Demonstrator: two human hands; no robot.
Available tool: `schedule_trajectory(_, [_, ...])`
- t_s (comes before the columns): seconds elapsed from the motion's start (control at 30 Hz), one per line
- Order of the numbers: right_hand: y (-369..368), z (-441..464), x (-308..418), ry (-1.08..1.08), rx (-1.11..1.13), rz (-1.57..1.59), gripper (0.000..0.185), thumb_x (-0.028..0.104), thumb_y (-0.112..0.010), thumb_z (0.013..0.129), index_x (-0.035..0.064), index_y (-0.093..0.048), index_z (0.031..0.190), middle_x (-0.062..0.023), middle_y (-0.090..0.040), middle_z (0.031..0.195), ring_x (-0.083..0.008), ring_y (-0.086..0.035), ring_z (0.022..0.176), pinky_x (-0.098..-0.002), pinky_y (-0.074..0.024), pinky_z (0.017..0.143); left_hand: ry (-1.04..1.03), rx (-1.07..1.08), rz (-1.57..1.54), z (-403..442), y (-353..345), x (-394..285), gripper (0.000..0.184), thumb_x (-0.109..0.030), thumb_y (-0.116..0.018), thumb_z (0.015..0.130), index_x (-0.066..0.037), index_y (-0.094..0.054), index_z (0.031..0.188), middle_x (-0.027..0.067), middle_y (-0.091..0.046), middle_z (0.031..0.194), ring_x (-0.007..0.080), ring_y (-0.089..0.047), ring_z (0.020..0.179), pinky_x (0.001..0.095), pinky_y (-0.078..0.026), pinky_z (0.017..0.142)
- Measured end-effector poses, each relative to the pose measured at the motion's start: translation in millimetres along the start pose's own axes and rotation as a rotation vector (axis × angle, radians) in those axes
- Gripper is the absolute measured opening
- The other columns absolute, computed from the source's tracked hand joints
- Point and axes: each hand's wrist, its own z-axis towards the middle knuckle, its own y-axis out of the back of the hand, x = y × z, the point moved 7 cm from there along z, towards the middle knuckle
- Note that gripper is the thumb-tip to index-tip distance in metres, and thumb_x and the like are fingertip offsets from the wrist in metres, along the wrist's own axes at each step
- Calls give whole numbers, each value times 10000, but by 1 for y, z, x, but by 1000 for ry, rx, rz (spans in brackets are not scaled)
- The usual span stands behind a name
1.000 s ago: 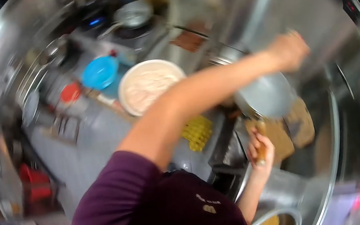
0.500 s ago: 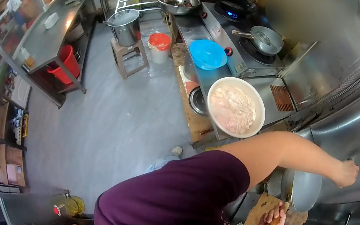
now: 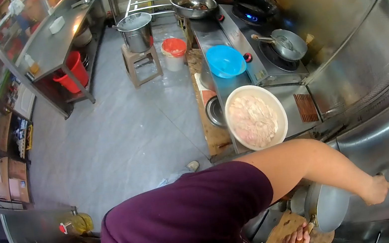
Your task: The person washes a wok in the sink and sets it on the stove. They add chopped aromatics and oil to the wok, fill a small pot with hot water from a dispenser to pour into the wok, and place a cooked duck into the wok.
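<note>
My left arm reaches across to the steel panel point(image 3: 384, 143) on the right. There my left hand point(image 3: 377, 190) is closed against the panel, and whatever small thing its fingers grip is hidden. Lower down, the fingers of my right hand point(image 3: 297, 241) wrap round the wooden handle of a pan. The pan point(image 3: 332, 209) is grey inside and tilted, and lies beyond that hand, below my left forearm. Under the handle is a worn wooden board point(image 3: 283, 229).
A white basin point(image 3: 254, 117) of pale raw meat stands on the counter beside a blue bowl point(image 3: 225, 60). Behind are a small pan point(image 3: 288, 44) on the stove and a lit burner point(image 3: 252, 16). A steel pot point(image 3: 137, 34) sits on a stool near red buckets.
The view has shifted slightly, and the blur at upper right has cleared. Both hands keep nearly the same places, the right one still on the pan's handle.
</note>
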Motion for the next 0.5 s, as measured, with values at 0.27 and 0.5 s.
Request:
schedule_trajectory(0.27, [31, 8, -5, -13, -67, 78, 322, 173, -461, 809, -16, -485, 1069, 29, -403, 545, -88, -328, 309, -226, -274, 274, 15, -174, -180, -4, 18, 5, 89, -117, -561, 631, -76, -634, 599, 86, -608, 625, 243, -595, 662, 359, -493, 504])
schedule_trajectory(0.5, [23, 11, -4, 0, -34, 128, 273, 131, -445, 805, -25, -508, 1019, -11, -417, 577, -126, -367, 338, -255, -311, 315, 11, -104, -223, -9, 25, 12, 261, -13, -567, 628, -40, -587, 887, 87, -599, 908, 252, -548, 924, 337, -499, 733])
